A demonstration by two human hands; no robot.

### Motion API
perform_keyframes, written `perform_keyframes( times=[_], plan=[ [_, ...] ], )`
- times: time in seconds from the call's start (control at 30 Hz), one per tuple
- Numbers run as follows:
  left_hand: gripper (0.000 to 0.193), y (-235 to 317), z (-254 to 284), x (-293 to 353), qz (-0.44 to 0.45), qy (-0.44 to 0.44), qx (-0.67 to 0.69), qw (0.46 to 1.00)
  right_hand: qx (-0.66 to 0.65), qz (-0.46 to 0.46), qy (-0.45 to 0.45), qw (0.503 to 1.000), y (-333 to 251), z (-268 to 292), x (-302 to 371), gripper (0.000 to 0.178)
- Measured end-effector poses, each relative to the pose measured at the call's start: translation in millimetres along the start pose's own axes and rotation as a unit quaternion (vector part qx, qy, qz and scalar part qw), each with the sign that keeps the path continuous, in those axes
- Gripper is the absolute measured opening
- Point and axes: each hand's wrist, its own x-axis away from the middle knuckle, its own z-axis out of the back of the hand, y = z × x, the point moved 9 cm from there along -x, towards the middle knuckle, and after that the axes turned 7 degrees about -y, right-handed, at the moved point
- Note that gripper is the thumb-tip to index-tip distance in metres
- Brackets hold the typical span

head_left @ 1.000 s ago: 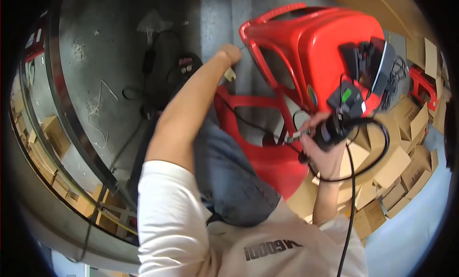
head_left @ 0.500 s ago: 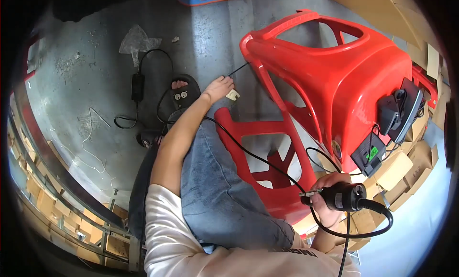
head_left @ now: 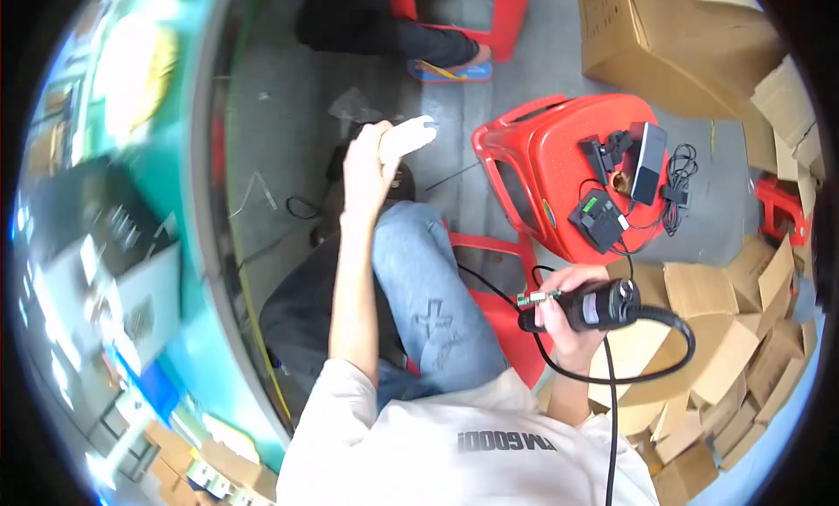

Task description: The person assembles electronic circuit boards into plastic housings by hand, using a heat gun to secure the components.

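Observation:
My left hand (head_left: 365, 172) is raised above the floor, fingers closed on a small pale piece (head_left: 409, 139). The piece is washed out by light and its far end looks notched. My right hand (head_left: 568, 331) grips a black cylinder (head_left: 603, 306) with a thick black cable (head_left: 682, 342) curling from its end. A small green circuit board (head_left: 538, 298) is pinched under the thumb of that hand. Thin black cords hang near it. Most of the right palm is hidden behind the cylinder.
A red plastic stool (head_left: 542, 178) bears black devices (head_left: 647, 163) and coiled cables (head_left: 682, 169). Opened cardboard boxes (head_left: 712, 322) pile up at the right. A green bench (head_left: 188, 270) runs along the left. Another person's leg (head_left: 393, 34) extends at the top.
My left hand has risen from the floor with the pale piece. The view has shifted, bringing the green bench in. My right hand still holds the cylinder and circuit board.

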Motion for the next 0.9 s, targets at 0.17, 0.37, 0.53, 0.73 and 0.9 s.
perform_keyframes(
  times=[0.17, 0.37, 0.53, 0.73, 0.9],
  plan=[
    [0.026, 136, 74, 73, 0.164, 0.005, 0.405, 0.899, -0.14, 0.005, -0.051, 0.989, -54, -31, 12, 0.032],
    [0.038, 217, 143, 147, 0.179, 0.078, 0.588, 0.785, -0.098, 0.039, -0.151, 0.983, -104, -108, 29, 0.03],
    [0.042, 211, 212, 164, 0.14, 0.081, 0.552, 0.818, 0.029, 0.063, -0.198, 0.978, -126, -173, 39, 0.03],
    [0.037, 205, 289, 194, 0.163, 0.169, 0.432, 0.87, 0.201, 0.213, -0.312, 0.904, -187, -250, 57, 0.028],
    [0.033, 220, 322, 231, 0.197, 0.227, 0.413, 0.86, 0.133, 0.223, -0.369, 0.892, -209, -276, 81, 0.032]
  ],
)
